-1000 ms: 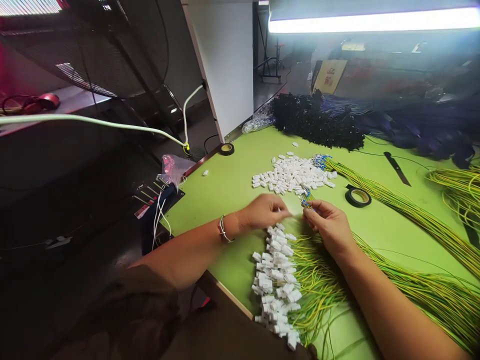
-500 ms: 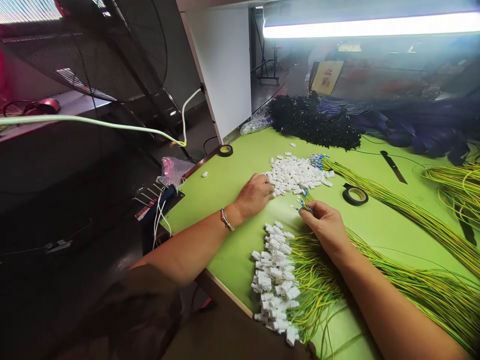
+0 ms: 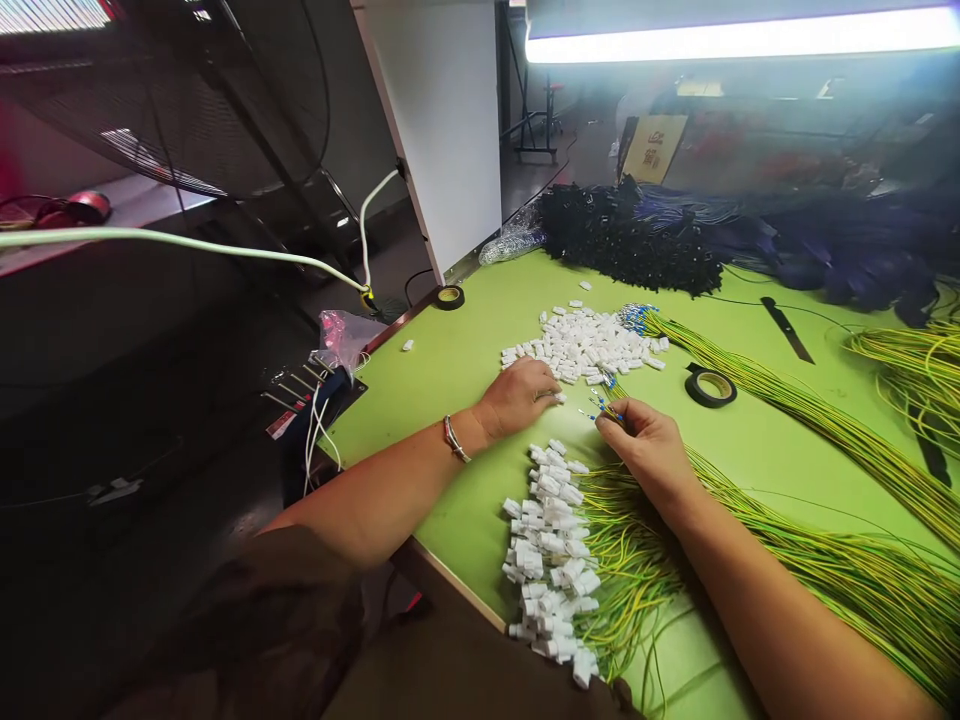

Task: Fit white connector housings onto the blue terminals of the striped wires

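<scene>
- Bright light from a long lamp (image 3: 742, 38) falls on a green table (image 3: 457, 375), maybe so small things are easy to see.
- One small white piece (image 3: 559, 398) is in the fingertips of the left hand (image 3: 519, 394). They pinch it, and its end pokes out toward the right hand (image 3: 651, 437).
- That right hand pinches a few blue-tipped wires (image 3: 598, 405) close to their ends, perhaps because soft wires flop less that way. The tips fan out toward the left hand.
- Loose white pieces (image 3: 592, 345) lie in a pile just past the left hand, likely to be quick to reach.
- Nearer the person, white plugs on wires (image 3: 553, 540) sit in a long row. Their wires all run off to the right, which may stop tangles.
- Another wire bundle (image 3: 780, 412) has its blue ends together, touching the pile.
- Beside it, a black tape roll (image 3: 697, 392) lies flat, so it should not roll away.
- At the back sits a big black heap (image 3: 630, 245), probably out of the way.
</scene>
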`<state>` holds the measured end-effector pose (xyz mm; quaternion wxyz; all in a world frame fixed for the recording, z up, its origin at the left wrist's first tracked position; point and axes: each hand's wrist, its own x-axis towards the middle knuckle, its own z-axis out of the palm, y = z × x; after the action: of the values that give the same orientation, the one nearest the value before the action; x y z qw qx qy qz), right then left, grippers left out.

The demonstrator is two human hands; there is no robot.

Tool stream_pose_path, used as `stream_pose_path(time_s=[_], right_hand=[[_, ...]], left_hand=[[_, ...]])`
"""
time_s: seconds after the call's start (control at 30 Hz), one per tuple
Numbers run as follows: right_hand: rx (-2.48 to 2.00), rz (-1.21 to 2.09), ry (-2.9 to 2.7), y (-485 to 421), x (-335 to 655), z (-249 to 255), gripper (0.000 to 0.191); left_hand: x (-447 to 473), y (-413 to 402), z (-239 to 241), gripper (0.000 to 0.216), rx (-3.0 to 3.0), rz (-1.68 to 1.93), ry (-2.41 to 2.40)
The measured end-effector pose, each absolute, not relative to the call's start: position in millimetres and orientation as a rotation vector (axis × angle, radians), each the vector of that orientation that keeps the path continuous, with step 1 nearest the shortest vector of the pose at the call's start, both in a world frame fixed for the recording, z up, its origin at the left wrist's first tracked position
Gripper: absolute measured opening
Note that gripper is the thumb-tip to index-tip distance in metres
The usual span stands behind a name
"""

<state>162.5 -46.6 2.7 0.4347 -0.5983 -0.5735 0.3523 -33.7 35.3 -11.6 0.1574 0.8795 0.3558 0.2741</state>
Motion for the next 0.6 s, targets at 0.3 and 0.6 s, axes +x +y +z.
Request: stream_pose_path(time_s=[0.3, 0.6], right_hand=[[-1.499, 0.87, -1.44, -46.6, 161.6, 1.2, 0.018], [-1.498, 0.868, -1.444, -45.0, 161.6, -2.7, 0.019]], left_hand=[[-27.6, 24.6, -9.1, 0.023, 2.517, 0.704, 0.996], [-24.4, 18.2, -0.6, 0.017, 2.619, 0.567, 1.019]])
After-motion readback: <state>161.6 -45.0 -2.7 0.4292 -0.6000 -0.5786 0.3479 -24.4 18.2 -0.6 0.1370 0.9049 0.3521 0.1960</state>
